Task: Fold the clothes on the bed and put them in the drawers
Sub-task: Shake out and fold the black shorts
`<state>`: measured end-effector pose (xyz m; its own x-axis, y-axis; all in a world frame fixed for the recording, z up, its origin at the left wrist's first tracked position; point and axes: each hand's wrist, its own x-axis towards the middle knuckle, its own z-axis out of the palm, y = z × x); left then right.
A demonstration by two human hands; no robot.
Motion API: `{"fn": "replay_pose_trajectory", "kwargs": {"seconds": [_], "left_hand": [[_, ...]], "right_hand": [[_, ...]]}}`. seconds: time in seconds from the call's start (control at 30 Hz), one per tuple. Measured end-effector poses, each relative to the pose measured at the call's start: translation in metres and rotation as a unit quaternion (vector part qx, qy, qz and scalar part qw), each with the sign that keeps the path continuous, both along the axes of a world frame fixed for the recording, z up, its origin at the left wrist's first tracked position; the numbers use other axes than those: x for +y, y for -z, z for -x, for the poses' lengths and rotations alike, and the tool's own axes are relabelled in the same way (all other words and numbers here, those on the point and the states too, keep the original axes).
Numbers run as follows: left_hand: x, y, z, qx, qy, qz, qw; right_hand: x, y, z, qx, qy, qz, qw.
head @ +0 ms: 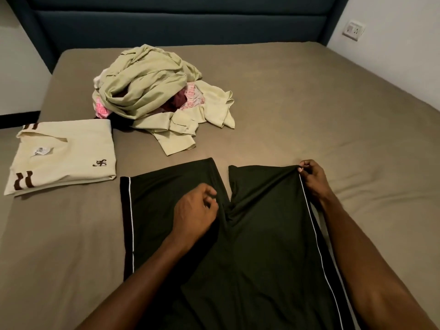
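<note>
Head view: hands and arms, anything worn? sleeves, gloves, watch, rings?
Nothing worn shows. Left hand and right hand are bare, no gloves; no watch or band at either wrist. Both forearms are bare down to the frame edge, with no sleeve in view. Rings: none visible.

No legible text anywhere. Folded cream shirt (64, 156): small white neck label (42, 150), print too small to read; dark embroidered chest emblem (100, 162), a figure, not lettering. Pink garment (102, 111) in pile: pattern marks, unreadable.
</note>
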<state>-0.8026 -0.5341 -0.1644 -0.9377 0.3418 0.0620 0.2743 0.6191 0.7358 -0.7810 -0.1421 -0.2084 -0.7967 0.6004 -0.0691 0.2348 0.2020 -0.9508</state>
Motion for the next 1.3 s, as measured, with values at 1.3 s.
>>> {"fn": "replay_pose_trajectory", "kwargs": {"seconds": [1.3], "left_hand": [[0.100,0.034,0.158,-0.324,-0.068,-0.244,0.912]], "right_hand": [[0.029,0.039,0.019,0.135,0.032,0.072,0.988]]}}
